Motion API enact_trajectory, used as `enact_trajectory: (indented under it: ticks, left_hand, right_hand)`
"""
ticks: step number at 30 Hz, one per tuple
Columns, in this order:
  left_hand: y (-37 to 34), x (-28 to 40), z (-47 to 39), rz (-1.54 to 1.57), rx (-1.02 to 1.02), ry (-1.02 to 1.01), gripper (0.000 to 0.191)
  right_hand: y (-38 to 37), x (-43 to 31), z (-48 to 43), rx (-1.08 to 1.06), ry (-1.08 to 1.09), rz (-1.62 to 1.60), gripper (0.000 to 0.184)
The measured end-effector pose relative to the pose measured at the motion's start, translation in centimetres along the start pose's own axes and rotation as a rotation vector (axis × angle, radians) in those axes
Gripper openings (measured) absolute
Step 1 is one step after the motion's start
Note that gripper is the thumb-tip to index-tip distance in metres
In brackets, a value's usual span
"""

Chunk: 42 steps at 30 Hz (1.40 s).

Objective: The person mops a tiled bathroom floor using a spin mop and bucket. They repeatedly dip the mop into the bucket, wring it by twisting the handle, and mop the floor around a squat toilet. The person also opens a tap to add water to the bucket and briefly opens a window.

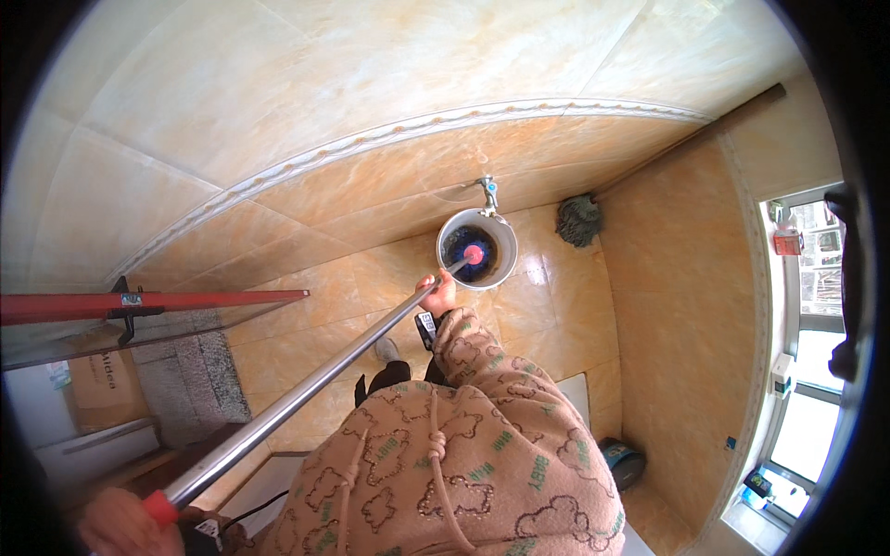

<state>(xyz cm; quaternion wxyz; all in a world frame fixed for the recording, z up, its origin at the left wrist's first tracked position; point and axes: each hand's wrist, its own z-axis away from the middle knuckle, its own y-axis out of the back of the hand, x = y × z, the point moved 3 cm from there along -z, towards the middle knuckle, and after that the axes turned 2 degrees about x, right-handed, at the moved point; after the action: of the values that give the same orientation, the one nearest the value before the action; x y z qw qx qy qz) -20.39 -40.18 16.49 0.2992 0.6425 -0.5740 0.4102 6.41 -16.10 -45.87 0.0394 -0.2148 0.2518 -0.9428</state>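
A metal mop pole runs diagonally from the lower left to a white bucket by the wall. My right hand grips the pole near its lower end, just at the bucket's rim. At the lower left, my left hand is wrapped around the red grip at the pole's other end. A pink mop hub sits inside the bucket, with blue and dark strands around it. Dark liquid seems to surround the strands; its depth cannot be told.
A wall tap stands over the bucket's rim. A grey mop head rests in the corner, its pole leaning along the wall. At the left are a red-edged door, a grey mat and a cardboard box. A dark round object lies at right.
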Motion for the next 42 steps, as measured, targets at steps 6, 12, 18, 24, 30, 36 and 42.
enact_trajectory:
  ticks: [6, 12, 18, 24, 30, 36, 42]
  left_hand:
    - [14.3, 4.6, 4.6, -0.501, 1.0, -0.342, 0.039]
    - [31.1, 6.4, 4.6, -0.103, 0.551, -0.139, 0.038]
    - [36.0, 7.6, 6.6, -0.198, 0.854, -0.009, 0.027]
    - [21.2, 4.5, 4.5, -0.101, 0.808, -0.207, 0.022]
    - [8.8, -1.6, 0.8, 0.049, 0.345, -0.248, 0.031]
    - [-3.6, -6.2, -5.4, 0.582, -0.467, -0.234, 0.047]
    - [-14.0, -12.3, -11.6, 0.676, -1.394, -0.009, 0.024]
  right_hand:
    - [-3.3, 6.9, 2.9, 0.084, -0.082, 0.096, 0.021]
    - [-4.1, 14.1, 7.3, 0.161, 0.041, 0.283, 0.017]
    - [-3.6, 18.5, 9.7, 0.123, -0.015, 0.426, 0.004]
    - [-3.4, 15.1, 7.2, 0.015, 0.044, 0.544, 0.014]
    - [-1.4, 6.7, 2.9, 0.21, 0.219, 0.553, 0.029]
    - [-1.8, 1.8, 0.3, 0.229, 0.221, 0.618, 0.012]
    - [-3.6, -0.3, -0.6, 0.128, 0.267, 0.531, 0.019]
